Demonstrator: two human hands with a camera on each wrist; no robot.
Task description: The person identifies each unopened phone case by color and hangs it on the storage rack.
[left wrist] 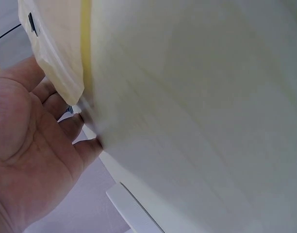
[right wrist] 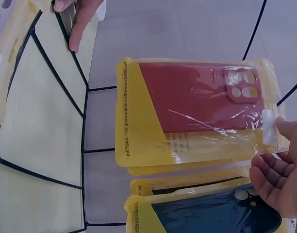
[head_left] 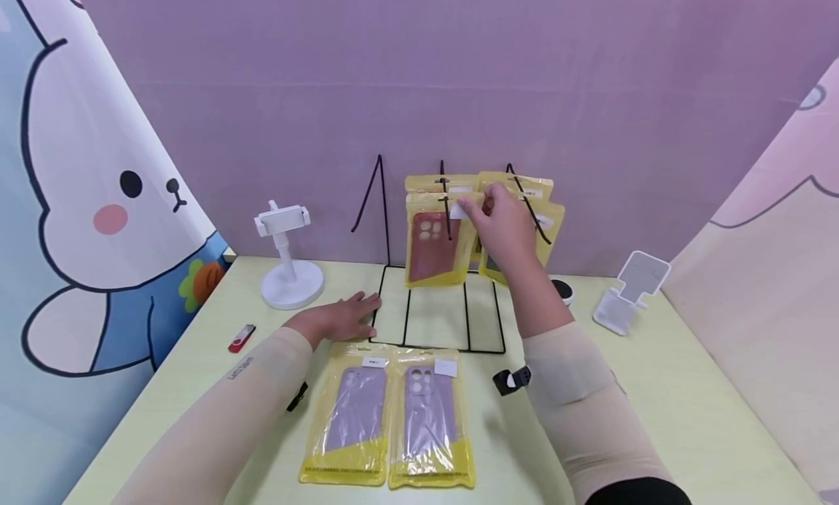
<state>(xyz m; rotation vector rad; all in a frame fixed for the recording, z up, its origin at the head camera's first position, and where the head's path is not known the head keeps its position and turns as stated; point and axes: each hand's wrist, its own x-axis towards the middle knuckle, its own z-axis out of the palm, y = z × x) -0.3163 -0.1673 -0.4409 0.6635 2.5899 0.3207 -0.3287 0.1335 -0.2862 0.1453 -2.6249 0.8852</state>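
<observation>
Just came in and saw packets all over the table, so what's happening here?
A person is working at a black wire display rack on the table. Their right hand pinches the top of a yellow packet holding a red phone case, at the rack's middle hook, with more packets hanging behind it. Their left hand lies flat on the table, fingers touching the rack's base. Two packets with purple cases lie side by side in front of the rack.

Even bright light, soft shadows; head view bends at edges; left wrist view blurred; glare on plastic bag (right wrist: 197,109).
</observation>
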